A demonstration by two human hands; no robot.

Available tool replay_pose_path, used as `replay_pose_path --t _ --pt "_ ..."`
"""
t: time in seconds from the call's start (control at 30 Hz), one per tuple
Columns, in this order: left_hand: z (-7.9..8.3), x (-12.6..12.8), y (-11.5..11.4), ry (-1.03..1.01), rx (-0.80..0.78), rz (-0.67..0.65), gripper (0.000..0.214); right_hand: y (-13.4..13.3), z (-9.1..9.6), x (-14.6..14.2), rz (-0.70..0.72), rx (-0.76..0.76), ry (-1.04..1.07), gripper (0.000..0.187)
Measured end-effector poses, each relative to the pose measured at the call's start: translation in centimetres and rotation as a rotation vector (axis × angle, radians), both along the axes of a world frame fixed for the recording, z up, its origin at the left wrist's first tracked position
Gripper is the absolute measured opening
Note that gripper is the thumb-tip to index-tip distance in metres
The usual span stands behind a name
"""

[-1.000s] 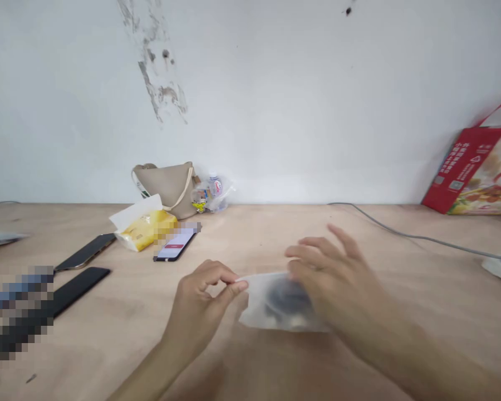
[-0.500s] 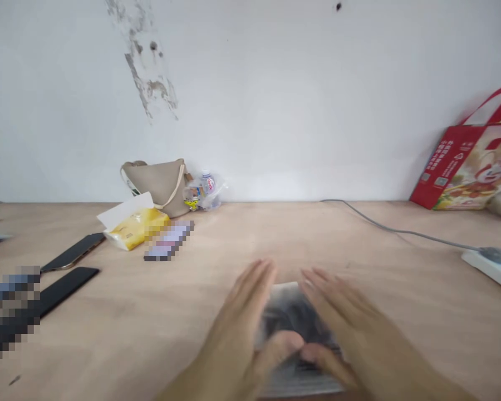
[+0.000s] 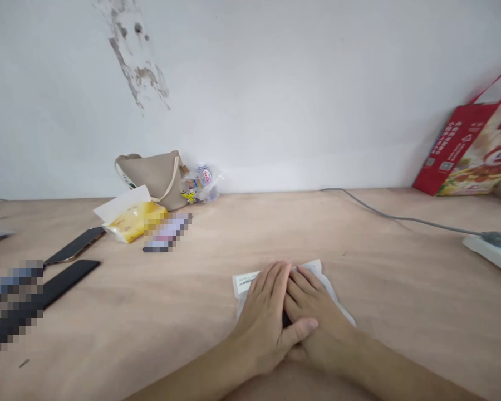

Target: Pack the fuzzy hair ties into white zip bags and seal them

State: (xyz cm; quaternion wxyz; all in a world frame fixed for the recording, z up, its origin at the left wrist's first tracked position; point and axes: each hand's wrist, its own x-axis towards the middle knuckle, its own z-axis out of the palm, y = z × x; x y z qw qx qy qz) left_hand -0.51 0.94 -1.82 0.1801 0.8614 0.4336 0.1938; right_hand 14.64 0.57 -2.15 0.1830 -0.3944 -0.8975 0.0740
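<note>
A frosted white plastic pouch (image 3: 245, 281) with a printed label and something dark inside lies flat on the wooden table (image 3: 359, 267). My left hand (image 3: 267, 317) presses flat on it, fingers stretched out together, its thumb lying across my right hand. My right hand (image 3: 315, 314) lies flat beside it on the same pouch, fingers extended. Most of the pouch is hidden under both hands; only its far left corner and right edge show.
Two dark phones (image 3: 73, 245) lie at the left, with a yellow tissue pack (image 3: 133, 223), a beige bag (image 3: 156, 175) and a bagged small bottle (image 3: 202, 181) near the wall. A grey cable (image 3: 401, 218) runs to a white power strip (image 3: 490, 253). A red carton (image 3: 474, 147) leans far right.
My left hand let go of the pouch's corner. Both hands came together and now lie flat on the pouch, pressing it to the table nearer to me.
</note>
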Motion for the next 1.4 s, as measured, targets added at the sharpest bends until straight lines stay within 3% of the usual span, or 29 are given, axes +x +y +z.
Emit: replay_pose_path --t 0.17,0.47,0.63,0.87,1.23,1.33,1.4 --pt "0.7 0.3 0.2 0.013 -0.011 0.062 0.080 0.7 -0.3 0.8 -0.035 -0.025 0.054 0.079" --pt "0.7 -0.2 0.9 0.128 -0.019 0.038 0.089 1.5 -1.3 3.5 -0.092 -0.104 0.076 0.112" --pt "1.0 -0.7 0.9 0.129 -0.031 -0.032 0.095 0.9 -2.2 4.1 -0.106 -0.112 0.088 0.104" --pt "1.1 -2.1 1.0 0.162 -0.035 -0.087 0.099 0.0 -4.3 4.6 -0.133 0.014 0.121 0.098" --pt "2.4 -4.6 -0.5 0.309 -0.172 -0.032 0.098 -0.6 -4.4 5.4 -0.150 0.283 0.009 0.101" --pt "1.9 -5.4 -0.5 0.305 -0.154 -0.031 0.096 -0.7 -5.1 5.9 -0.148 0.300 0.031 0.102" --pt "1.2 -6.1 -0.5 0.280 -0.110 -0.037 0.097 -0.9 -5.2 6.7 -0.173 0.245 0.084 0.093"
